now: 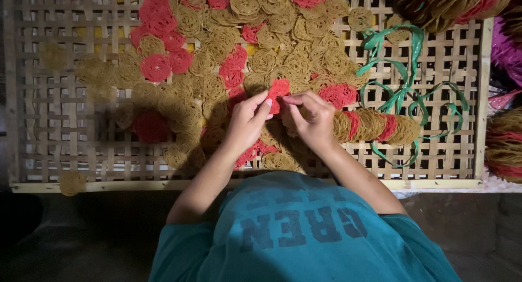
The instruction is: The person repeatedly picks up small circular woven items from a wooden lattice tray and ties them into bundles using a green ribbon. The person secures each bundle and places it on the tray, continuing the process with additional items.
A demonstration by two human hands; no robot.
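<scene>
My left hand and my right hand meet over a woven bamboo tray. Both pinch one red lacy round cracker by its lower edge. My right hand also rests against the end of a sideways stack of yellow and red crackers, which runs to the right on the tray. A loose heap of yellow crackers and red crackers covers the tray beyond my hands. My teal shirt fills the bottom of the view.
Green plastic ribbon strands lie curled on the tray's right side, partly under the stack. Tied cracker bundles sit at the top right and right edge. One yellow cracker lies on the tray's near rim.
</scene>
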